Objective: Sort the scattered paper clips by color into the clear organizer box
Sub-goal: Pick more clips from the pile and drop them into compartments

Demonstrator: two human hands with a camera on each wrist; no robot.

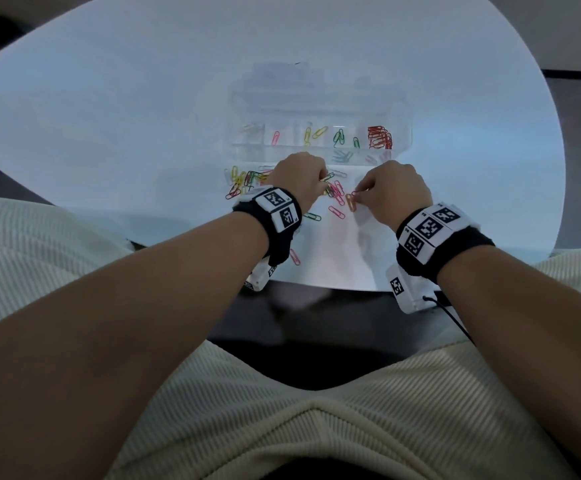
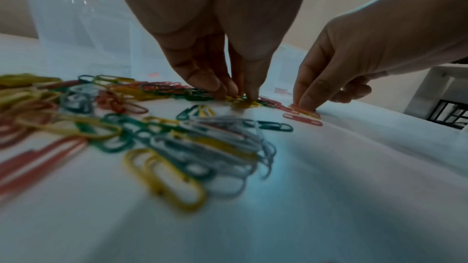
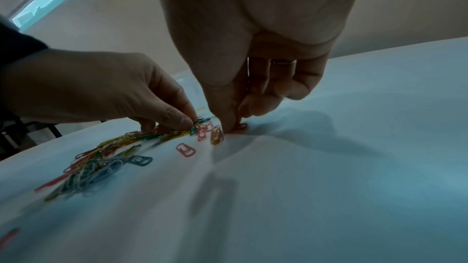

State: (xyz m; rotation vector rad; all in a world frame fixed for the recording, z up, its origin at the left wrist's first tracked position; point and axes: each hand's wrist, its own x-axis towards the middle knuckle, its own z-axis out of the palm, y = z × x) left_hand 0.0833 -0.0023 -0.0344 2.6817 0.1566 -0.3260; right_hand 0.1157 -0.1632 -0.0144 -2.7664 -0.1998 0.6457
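Indoor room, likely an office or study space. Indicators: a white round table [image 1: 109, 116] carrying loose paper clips [image 2: 157, 127] and a clear organizer box [image 1: 320, 109]; plain beige walls [image 3: 131, 33]; a window [image 3: 43, 9] high in the wall. The exact room type cannot be determined.

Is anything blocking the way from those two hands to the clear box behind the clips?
Nothing visible does. The clear organizer box sits open just beyond both hands, with only scattered paper clips flat on the table between. The left hand and right hand are fingering clips right in front of it.
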